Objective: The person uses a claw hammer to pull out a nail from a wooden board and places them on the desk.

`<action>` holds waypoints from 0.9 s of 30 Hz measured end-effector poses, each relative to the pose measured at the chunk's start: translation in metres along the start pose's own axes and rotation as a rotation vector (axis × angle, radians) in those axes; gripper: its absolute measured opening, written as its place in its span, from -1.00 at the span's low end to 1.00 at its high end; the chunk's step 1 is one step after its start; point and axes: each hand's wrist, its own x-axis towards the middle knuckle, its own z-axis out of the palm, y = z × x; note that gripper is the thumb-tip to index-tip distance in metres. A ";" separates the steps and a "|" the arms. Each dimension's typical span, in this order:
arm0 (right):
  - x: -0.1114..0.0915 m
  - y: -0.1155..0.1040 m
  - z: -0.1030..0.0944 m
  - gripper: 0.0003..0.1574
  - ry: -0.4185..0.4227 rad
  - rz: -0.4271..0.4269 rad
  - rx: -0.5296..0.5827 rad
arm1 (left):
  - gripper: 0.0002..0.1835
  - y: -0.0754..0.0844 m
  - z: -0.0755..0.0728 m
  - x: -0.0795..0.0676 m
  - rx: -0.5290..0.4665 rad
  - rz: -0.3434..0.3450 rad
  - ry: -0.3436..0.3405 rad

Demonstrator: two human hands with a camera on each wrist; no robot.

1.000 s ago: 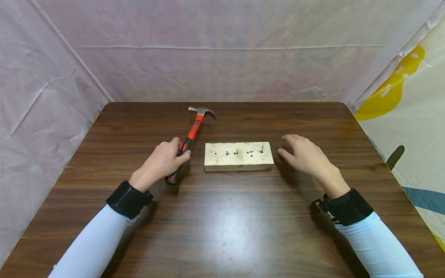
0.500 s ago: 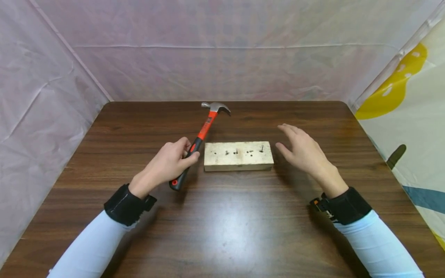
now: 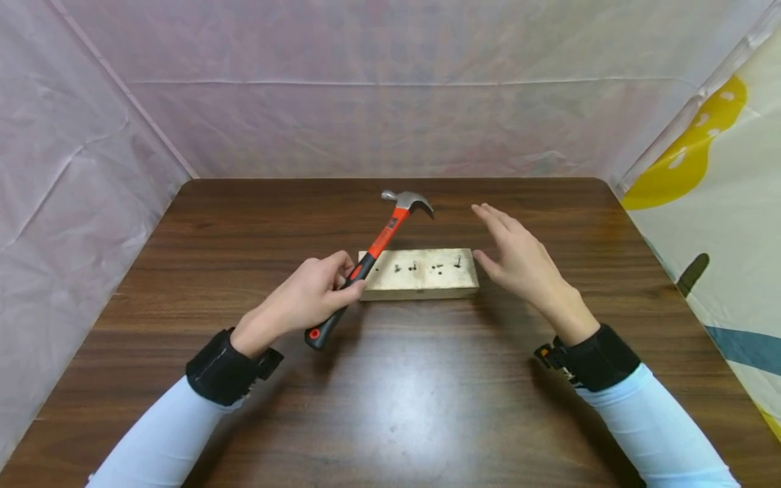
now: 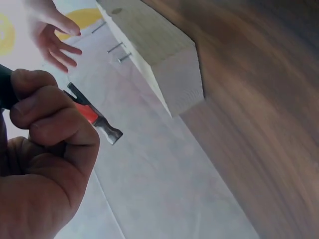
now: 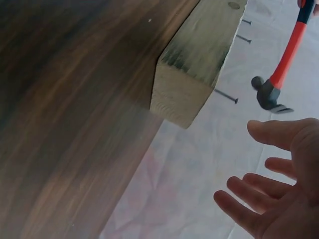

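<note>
Left hand [image 3: 305,288]: fingers curled round handle of hammer [image 3: 382,238]. Hammer aloft, slanting across left end of wooden block [image 3: 421,294]. Step, judged: positioning hammer, perhaps hand-over; next move calls for secure grip, head clear of nails [image 5: 227,96]. Right hand [image 3: 521,261]: raised beside block, fingers extended, thumb apart, holding nothing. Block on table [image 3: 476,386].

The left hand [image 3: 305,291] covers a stretch of the hammer [image 3: 383,237], which in turn hides a bit of the wooden block [image 3: 421,274] near its left end. Some dark marks [image 3: 440,273] on top are too tiny for me to make out. Both sleeves [image 3: 155,434] run off the bottom of the head view. Either wrist view crops the block at the top, and the right one cuts into the right hand [image 5: 279,194].
</note>
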 end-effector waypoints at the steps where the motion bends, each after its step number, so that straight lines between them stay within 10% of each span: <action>1: 0.002 -0.001 0.001 -0.03 0.001 -0.005 0.004 | -0.81 0.000 0.001 0.000 -0.008 0.004 -0.011; 27: 0.011 -0.017 0.019 -0.26 0.071 -0.318 0.085 | -0.78 0.013 0.019 0.001 -0.104 0.078 -0.171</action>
